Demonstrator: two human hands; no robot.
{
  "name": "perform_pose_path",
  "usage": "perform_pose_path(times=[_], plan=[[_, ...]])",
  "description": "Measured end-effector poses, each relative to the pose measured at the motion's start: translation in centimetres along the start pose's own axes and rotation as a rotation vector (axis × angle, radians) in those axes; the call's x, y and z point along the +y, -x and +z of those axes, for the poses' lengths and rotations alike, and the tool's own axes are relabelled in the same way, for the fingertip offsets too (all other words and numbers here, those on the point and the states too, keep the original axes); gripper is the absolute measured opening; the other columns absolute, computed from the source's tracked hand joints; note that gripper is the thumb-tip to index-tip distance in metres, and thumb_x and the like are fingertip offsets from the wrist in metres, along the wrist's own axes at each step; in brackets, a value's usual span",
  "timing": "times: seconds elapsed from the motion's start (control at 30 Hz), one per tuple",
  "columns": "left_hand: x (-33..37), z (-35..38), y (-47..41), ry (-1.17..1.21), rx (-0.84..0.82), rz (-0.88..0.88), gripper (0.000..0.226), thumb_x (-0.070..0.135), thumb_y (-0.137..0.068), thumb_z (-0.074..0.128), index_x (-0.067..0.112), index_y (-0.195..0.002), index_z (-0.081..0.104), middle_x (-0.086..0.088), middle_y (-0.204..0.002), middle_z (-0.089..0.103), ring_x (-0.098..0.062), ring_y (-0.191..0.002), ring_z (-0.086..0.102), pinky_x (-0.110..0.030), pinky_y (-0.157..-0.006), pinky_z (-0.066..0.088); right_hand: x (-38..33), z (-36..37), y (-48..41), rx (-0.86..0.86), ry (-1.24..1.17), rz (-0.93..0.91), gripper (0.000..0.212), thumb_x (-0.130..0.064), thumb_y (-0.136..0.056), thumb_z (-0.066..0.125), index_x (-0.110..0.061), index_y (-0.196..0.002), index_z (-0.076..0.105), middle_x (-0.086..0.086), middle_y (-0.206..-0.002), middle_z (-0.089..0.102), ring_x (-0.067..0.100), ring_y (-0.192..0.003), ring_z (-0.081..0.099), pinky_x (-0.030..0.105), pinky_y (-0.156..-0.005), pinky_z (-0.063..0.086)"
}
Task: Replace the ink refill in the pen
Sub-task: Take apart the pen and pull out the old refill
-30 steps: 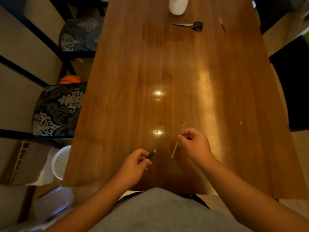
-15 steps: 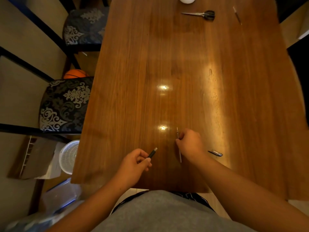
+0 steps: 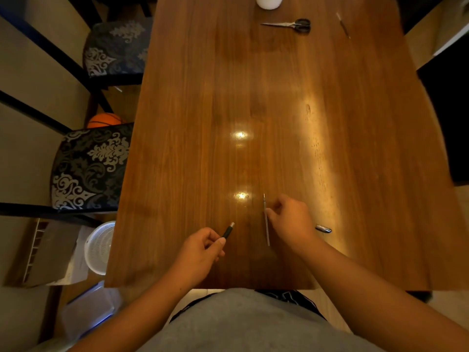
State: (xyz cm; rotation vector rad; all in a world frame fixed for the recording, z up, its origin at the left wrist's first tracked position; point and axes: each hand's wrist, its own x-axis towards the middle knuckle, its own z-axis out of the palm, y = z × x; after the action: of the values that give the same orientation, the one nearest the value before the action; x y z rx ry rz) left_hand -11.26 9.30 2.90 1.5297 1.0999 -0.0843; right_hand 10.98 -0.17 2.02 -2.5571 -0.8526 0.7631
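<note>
My left hand (image 3: 200, 247) grips a short black pen barrel (image 3: 227, 230) whose silver end points up and to the right. My right hand (image 3: 291, 217) pinches a thin ink refill (image 3: 266, 228) that runs almost straight away from me, low over the wooden table (image 3: 253, 97). Just right of my right hand a dark pen part with a silver tip (image 3: 323, 228) lies on the table. A second thin refill or pen (image 3: 343, 24) lies far off at the back right.
Black-handled scissors (image 3: 291, 24) and a white round container (image 3: 268, 1) sit at the far end. Two patterned chairs (image 3: 88, 168) stand along the left edge, with an orange ball (image 3: 104, 120) and a white basket (image 3: 100, 246) on the floor.
My right hand has turned the refill from a slant to nearly straight away from me and lowered it towards the table. The dark pen part beside it has come into view. My left hand stays put.
</note>
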Motion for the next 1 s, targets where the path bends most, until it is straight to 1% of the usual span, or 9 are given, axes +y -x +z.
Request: perform_pose_path(times=[0.1,0.17,0.27,0.37,0.47,0.53,0.73,0.9,1.0], plan=[[0.1,0.3,-0.7,-0.077,0.071,0.01,0.014,0.031,-0.096,0.052,0.03,-0.084,0.059,-0.003,-0.074,0.068,-0.002,-0.052,0.055,-0.022,-0.05,0.042,2.9,-1.2,1.4,0.078,0.054,-0.052,0.028,-0.044,-0.084,0.064,-0.022,-0.101,0.063,-0.004,-0.092,0.064,0.015,-0.085,0.06,0.029,-0.065,0.05],[0.5,0.8,-1.4,-0.089,0.09,-0.007,0.011,0.028,-0.097,0.051,0.031,-0.089,0.057,-0.001,-0.079,0.067,-0.005,-0.056,0.055,-0.024,-0.049,0.042,5.5,-2.2,2.7,0.099,0.086,-0.043,0.041,-0.05,-0.083,0.062,-0.025,-0.116,0.059,-0.004,-0.107,0.063,0.014,-0.098,0.056,0.028,-0.076,0.05],[1.2,1.7,-2.9,-0.091,0.069,-0.021,0.01,0.022,-0.094,0.056,0.032,-0.092,0.056,-0.001,-0.082,0.065,-0.014,-0.066,0.061,-0.026,-0.049,0.048,9.7,-3.5,4.5,0.097,0.164,0.041,0.066,-0.058,-0.079,0.061,-0.028,-0.136,0.046,0.002,-0.138,0.052,0.023,-0.125,0.046,0.041,-0.1,0.045],[2.0,2.9,-4.5,-0.16,0.064,0.002,0.007,0.022,-0.092,0.059,0.029,-0.093,0.058,0.001,-0.079,0.063,-0.015,-0.068,0.062,-0.028,-0.052,0.05,13.0,-4.2,6.1,0.066,0.248,0.126,0.088,-0.065,-0.073,0.064,-0.034,-0.146,0.027,0.002,-0.155,0.032,0.027,-0.141,0.028,0.045,-0.109,0.035],[2.6,3.9,-5.9,-0.242,0.079,0.011,0.008,0.022,-0.09,0.064,0.028,-0.09,0.057,0.0,-0.079,0.064,-0.02,-0.071,0.065,-0.041,-0.062,0.058,15.0,-4.1,6.9,-0.017,0.317,0.175,0.103,-0.074,-0.068,0.061,-0.035,-0.151,0.014,0.002,-0.161,0.016,0.028,-0.147,0.014,0.046,-0.114,0.026],[2.9,4.4,-6.5,-0.295,0.098,0.025,0.012,0.024,-0.089,0.065,0.03,-0.088,0.055,0.001,-0.076,0.064,-0.02,-0.067,0.065,-0.043,-0.061,0.059,15.7,-3.9,7.1,-0.055,0.333,0.19,0.106,-0.077,-0.068,0.058,-0.035,-0.152,0.007,0.001,-0.164,0.006,0.028,-0.149,0.006,0.046,-0.117,0.019],[2.9,5.1,-7.5,-0.461,0.146,0.045,0.016,0.033,-0.087,0.066,0.034,-0.078,0.053,0.004,-0.068,0.064,-0.013,-0.06,0.064,-0.04,-0.055,0.06,16.1,-3.7,7.1,-0.038,0.329,0.166,0.106,-0.078,-0.069,0.055,-0.033,-0.153,0.009,0.003,-0.164,0.002,0.027,-0.15,0.001,0.045,-0.119,0.017],[2.7,5.7,-7.6,-0.546,0.17,0.053,0.022,0.034,-0.086,0.067,0.037,-0.073,0.049,0.007,-0.063,0.062,-0.004,-0.053,0.061,-0.023,-0.044,0.049,16.1,-3.7,7.2,-0.037,0.319,0.165,0.105,-0.078,-0.07,0.055,-0.033,-0.152,0.008,0.002,-0.164,0.001,0.026,-0.15,0.0,0.046,-0.119,0.017],[2.6,5.9,-7.6,-0.536,0.166,0.044,0.02,0.034,-0.086,0.066,0.035,-0.073,0.051,0.006,-0.062,0.062,-0.006,-0.053,0.061,-0.025,-0.043,0.049,16.2,-3.7,7.2,-0.042,0.313,0.167,0.105,-0.077,-0.07,0.055,-0.033,-0.152,0.008,0.002,-0.164,0.001,0.026,-0.149,0.0,0.047,-0.118,0.017]])
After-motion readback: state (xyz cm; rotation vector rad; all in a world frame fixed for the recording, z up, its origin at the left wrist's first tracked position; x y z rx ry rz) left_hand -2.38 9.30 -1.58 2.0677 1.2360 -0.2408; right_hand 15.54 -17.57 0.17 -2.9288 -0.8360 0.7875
